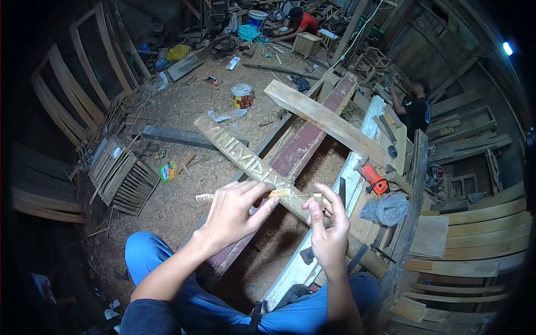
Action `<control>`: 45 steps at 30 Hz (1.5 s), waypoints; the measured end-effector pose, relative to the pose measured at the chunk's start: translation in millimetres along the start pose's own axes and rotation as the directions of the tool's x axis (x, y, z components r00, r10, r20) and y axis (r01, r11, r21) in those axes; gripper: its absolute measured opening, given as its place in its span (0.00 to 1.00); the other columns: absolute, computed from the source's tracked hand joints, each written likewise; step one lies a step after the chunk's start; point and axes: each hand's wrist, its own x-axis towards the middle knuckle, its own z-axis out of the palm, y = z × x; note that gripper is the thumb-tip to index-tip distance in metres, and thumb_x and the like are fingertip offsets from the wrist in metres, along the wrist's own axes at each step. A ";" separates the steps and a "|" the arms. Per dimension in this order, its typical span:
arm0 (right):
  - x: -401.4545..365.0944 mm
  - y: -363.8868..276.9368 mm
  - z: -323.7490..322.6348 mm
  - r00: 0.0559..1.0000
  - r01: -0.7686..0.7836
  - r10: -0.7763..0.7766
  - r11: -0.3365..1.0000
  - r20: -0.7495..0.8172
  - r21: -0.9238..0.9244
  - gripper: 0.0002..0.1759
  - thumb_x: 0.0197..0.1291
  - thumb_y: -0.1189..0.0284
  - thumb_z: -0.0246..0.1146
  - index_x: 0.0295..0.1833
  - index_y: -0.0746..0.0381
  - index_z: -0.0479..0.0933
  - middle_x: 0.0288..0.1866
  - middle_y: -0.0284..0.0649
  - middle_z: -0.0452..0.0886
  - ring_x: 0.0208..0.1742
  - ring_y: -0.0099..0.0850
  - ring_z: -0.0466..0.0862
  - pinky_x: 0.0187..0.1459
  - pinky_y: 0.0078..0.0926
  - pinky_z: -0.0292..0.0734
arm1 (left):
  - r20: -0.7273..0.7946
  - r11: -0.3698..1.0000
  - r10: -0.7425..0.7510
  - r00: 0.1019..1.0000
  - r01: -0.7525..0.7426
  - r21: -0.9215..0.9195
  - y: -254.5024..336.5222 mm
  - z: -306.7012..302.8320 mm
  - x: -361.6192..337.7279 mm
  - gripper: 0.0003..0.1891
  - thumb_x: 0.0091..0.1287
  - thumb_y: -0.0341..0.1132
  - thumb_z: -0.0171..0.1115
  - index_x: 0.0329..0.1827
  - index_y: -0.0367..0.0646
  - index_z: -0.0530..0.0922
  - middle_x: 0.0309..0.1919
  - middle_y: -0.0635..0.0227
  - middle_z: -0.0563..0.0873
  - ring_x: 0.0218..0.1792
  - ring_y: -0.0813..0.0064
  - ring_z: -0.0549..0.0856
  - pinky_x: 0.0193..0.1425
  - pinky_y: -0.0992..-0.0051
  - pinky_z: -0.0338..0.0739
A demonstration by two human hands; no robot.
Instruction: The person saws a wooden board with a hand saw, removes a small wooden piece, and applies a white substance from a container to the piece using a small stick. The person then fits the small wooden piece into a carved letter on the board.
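Observation:
My left hand (237,209) is closed around a thin tool with a light wooden handle (280,193). Its slim metal shaft points right, toward my other hand. My right hand (329,223) is raised with thumb and fingers curled together at the tip of that shaft. A small pale bit shows between those fingers, too small to name. Just beneath both hands lies a wooden board (240,155) with raised carved letters or shapes, slanting across the bench. Part of it is hidden behind my hands.
A plain plank (318,114) crosses the dark red beam (298,151). To the right are a red power tool (373,177) and a plastic bag (385,208). A paint can (242,96) and slatted wooden piece (125,178) stand on the floor. Two people work farther back.

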 end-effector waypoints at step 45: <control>4.0 15.0 -21.2 0.971 -0.043 -0.038 0.943 -0.237 -0.330 0.09 0.73 0.75 0.68 0.52 0.70 0.84 0.40 0.49 0.89 0.36 0.31 0.85 0.39 0.31 0.80 | -0.105 0.645 -0.420 0.901 0.215 -0.733 -12.1 14.4 -8.6 0.12 0.83 0.41 0.62 0.55 0.40 0.82 0.30 0.79 0.79 0.27 0.90 0.73 0.29 0.84 0.65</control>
